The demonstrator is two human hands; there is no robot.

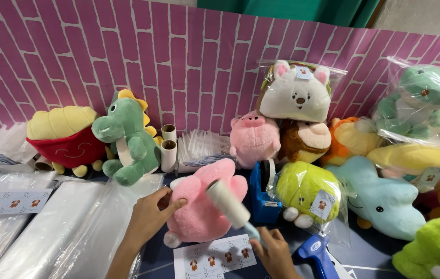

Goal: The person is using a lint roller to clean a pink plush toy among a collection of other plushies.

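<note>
Head view: one moment, read left to right.
Plastic bags (49, 227): clear, flat on the table at 8 o'clock.
Green dinosaur toy (129, 142): upright, at 10 o'clock of the hands.
Left hand (150, 214): fingers spread, pressed on the left side of the pink plush toy (199, 209), steadying it.
Pink plush toy: centre of the table, just above a sticker sheet (214, 257).
Right hand (276, 253): closed round the handle of a lint roller (228, 202), whose white roll lies on the plush.
Blue tape dispenser (262, 194): at 2 o'clock of the plush, touching it.
Bagged lime plush (307, 194): just right of the dispenser.
</note>
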